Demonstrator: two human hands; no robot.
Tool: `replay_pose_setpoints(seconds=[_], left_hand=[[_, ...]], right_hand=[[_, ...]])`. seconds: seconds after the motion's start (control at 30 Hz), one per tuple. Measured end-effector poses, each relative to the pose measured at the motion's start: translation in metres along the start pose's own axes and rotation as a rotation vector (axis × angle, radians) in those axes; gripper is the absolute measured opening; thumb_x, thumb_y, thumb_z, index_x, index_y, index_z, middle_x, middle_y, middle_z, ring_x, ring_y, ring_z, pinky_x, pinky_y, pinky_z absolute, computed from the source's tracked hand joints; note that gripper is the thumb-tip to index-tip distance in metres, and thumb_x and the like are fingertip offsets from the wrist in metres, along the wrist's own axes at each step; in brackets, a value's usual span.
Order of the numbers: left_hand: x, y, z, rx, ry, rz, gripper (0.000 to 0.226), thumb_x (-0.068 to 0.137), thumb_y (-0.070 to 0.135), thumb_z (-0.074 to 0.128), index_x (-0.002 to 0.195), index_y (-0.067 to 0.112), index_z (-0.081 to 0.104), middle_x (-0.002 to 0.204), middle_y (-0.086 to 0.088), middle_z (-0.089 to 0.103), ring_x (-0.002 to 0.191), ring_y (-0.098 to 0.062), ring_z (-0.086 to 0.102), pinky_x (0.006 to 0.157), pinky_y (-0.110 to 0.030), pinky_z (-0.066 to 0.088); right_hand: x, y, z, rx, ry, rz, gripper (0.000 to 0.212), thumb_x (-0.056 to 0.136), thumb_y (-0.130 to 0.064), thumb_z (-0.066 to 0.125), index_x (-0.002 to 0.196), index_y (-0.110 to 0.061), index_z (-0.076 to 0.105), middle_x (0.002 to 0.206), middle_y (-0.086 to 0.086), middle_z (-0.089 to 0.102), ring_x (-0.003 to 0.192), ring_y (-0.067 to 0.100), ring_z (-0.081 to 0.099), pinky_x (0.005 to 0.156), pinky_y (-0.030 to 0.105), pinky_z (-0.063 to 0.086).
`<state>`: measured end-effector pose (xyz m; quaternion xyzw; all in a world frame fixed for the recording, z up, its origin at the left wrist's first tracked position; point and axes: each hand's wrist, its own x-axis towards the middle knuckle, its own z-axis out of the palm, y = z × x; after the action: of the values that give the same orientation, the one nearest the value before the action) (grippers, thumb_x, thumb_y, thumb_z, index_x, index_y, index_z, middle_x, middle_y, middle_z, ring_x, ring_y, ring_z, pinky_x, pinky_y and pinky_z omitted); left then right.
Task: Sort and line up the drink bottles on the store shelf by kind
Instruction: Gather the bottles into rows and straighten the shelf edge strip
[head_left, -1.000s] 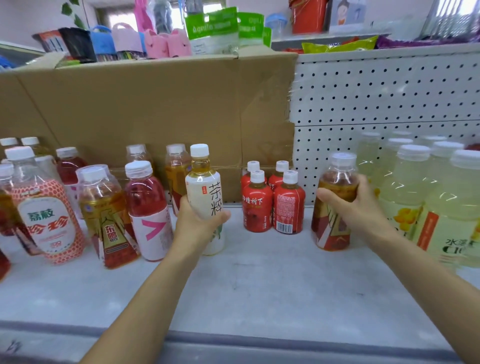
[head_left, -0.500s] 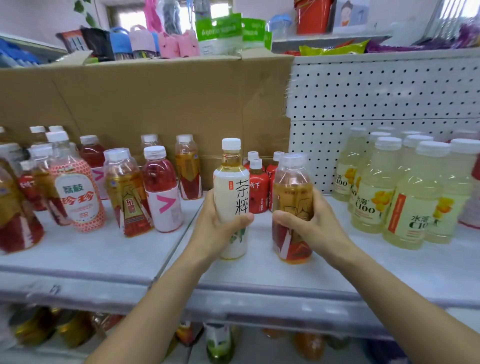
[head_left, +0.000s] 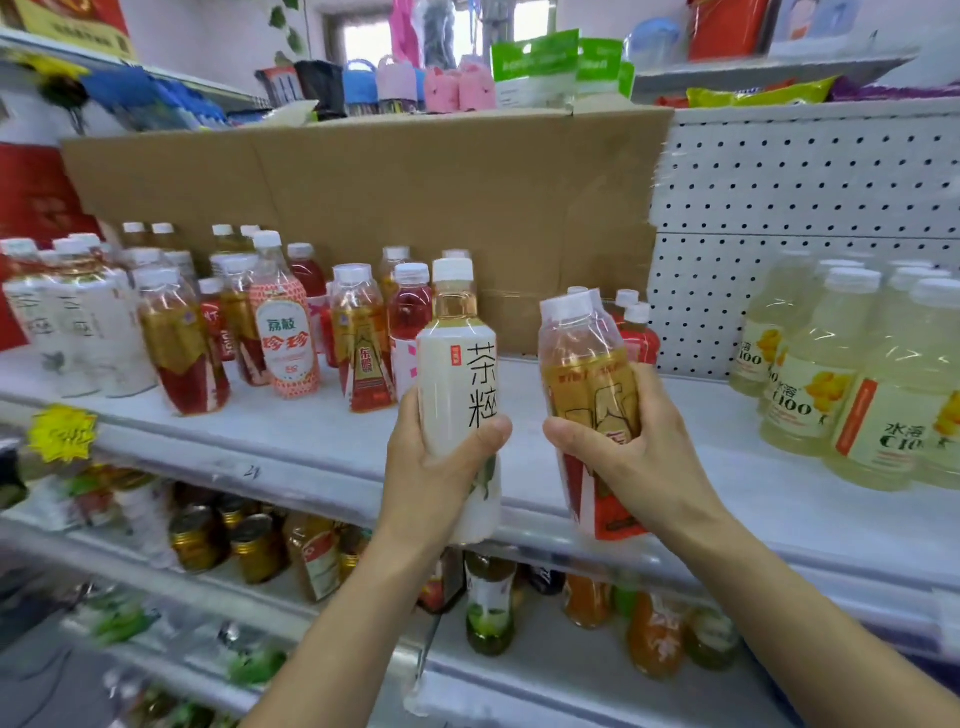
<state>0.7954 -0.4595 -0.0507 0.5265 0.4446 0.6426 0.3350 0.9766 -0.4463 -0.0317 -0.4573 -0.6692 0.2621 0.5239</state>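
Left hand (head_left: 436, 467) gripped the white tea bottle (head_left: 460, 405), right hand (head_left: 639, 457) the amber bottle (head_left: 589, 384); setting either down carelessly might have toppled shelved neighbours.

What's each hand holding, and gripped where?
Left hand grips the white-label tea bottle around its lower body; right hand grips the amber red-label bottle around its middle.

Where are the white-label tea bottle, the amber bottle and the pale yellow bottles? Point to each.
white-label tea bottle (head_left: 453, 374): head view, its white label.
amber bottle (head_left: 587, 384): head view, its gold label.
pale yellow bottles (head_left: 810, 396): head view, one front bottle's label.
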Motion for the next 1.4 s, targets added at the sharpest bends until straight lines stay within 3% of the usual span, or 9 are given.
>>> replay_pose_setpoints(seconds=[0.1, 0.3, 0.43, 0.57, 0.8, 1.0, 1.17, 1.4], left_hand=[[-0.001, -0.001, -0.033, 0.01, 0.032, -0.019, 0.057, 0.08, 0.033, 0.079, 0.127, 0.041, 0.049, 0.108, 0.016, 0.067, 0.094, 0.0, 0.066, 0.068, -0.021, 0.056], [0.009, -0.007, -0.123, 0.009, 0.068, -0.038, 0.049, 0.078, 0.032, 0.08, 0.117, 0.044, 0.053, 0.104, 0.014, 0.07, 0.093, -0.005, 0.069, 0.069, -0.023, 0.057], [0.02, -0.008, -0.204, 0.031, 0.047, -0.056, 0.052, 0.079, 0.03, 0.08, 0.123, 0.035, 0.053, 0.107, 0.012, 0.071, 0.094, -0.006, 0.07, 0.07, -0.022, 0.056], [0.033, -0.011, -0.287, 0.072, 0.039, -0.086, 0.06, 0.07, 0.043, 0.085, 0.121, 0.037, 0.055, 0.105, 0.013, 0.072, 0.092, -0.005, 0.07, 0.068, -0.024, 0.055], [0.057, -0.021, -0.386, 0.089, 0.026, -0.1, 0.046, 0.078, 0.033, 0.079, 0.118, 0.039, 0.056, 0.1, 0.018, 0.072, 0.089, -0.004, 0.07, 0.07, -0.025, 0.054], [0.085, -0.024, -0.408, 0.057, -0.041, -0.08, 0.044, 0.082, 0.03, 0.078, 0.119, 0.037, 0.055, 0.103, 0.015, 0.072, 0.091, -0.006, 0.07, 0.07, -0.026, 0.056], [0.11, -0.031, -0.397, 0.03, -0.083, -0.057, 0.049, 0.082, 0.029, 0.08, 0.122, 0.037, 0.053, 0.105, 0.012, 0.072, 0.093, -0.009, 0.071, 0.074, -0.031, 0.059], [0.141, -0.039, -0.39, -0.004, -0.085, -0.066, 0.043, 0.081, 0.029, 0.078, 0.116, 0.034, 0.053, 0.094, 0.015, 0.07, 0.083, -0.003, 0.07, 0.062, -0.02, 0.055]], right_hand=[[-0.001, -0.011, 0.031, 0.013, -0.037, -0.008, 0.051, 0.077, -0.041, 0.079, 0.115, -0.036, 0.045, 0.097, -0.012, 0.061, 0.083, -0.007, 0.059, 0.069, 0.017, 0.047], [-0.003, -0.04, 0.117, 0.094, -0.087, -0.016, 0.044, 0.078, -0.038, 0.079, 0.109, -0.037, 0.049, 0.091, -0.023, 0.063, 0.08, -0.004, 0.063, 0.065, 0.017, 0.048], [-0.003, -0.063, 0.191, 0.162, -0.041, 0.01, 0.046, 0.075, -0.041, 0.079, 0.112, -0.036, 0.051, 0.092, -0.016, 0.065, 0.08, -0.004, 0.063, 0.065, 0.017, 0.047], [-0.001, -0.083, 0.268, 0.207, -0.031, 0.056, 0.046, 0.074, -0.042, 0.079, 0.109, -0.037, 0.051, 0.089, -0.018, 0.065, 0.078, -0.001, 0.064, 0.07, 0.025, 0.05], [0.002, -0.108, 0.361, 0.189, -0.019, 0.073, 0.041, 0.075, -0.039, 0.08, 0.105, -0.035, 0.051, 0.085, -0.022, 0.063, 0.074, -0.002, 0.063, 0.065, 0.022, 0.047], [0.016, -0.12, 0.389, 0.137, 0.0, 0.052, 0.045, 0.077, -0.039, 0.079, 0.111, -0.036, 0.049, 0.087, -0.029, 0.063, 0.079, -0.007, 0.063, 0.067, 0.017, 0.047], [0.036, -0.121, 0.383, 0.086, 0.107, 0.031, 0.044, 0.077, -0.041, 0.078, 0.108, -0.033, 0.048, 0.087, -0.016, 0.065, 0.079, -0.006, 0.063, 0.063, 0.014, 0.046], [0.079, -0.095, 0.372, 0.059, 0.332, 0.023, 0.059, 0.078, -0.042, 0.078, 0.123, -0.03, 0.042, 0.105, -0.018, 0.058, 0.094, -0.005, 0.058, 0.075, 0.019, 0.044]])
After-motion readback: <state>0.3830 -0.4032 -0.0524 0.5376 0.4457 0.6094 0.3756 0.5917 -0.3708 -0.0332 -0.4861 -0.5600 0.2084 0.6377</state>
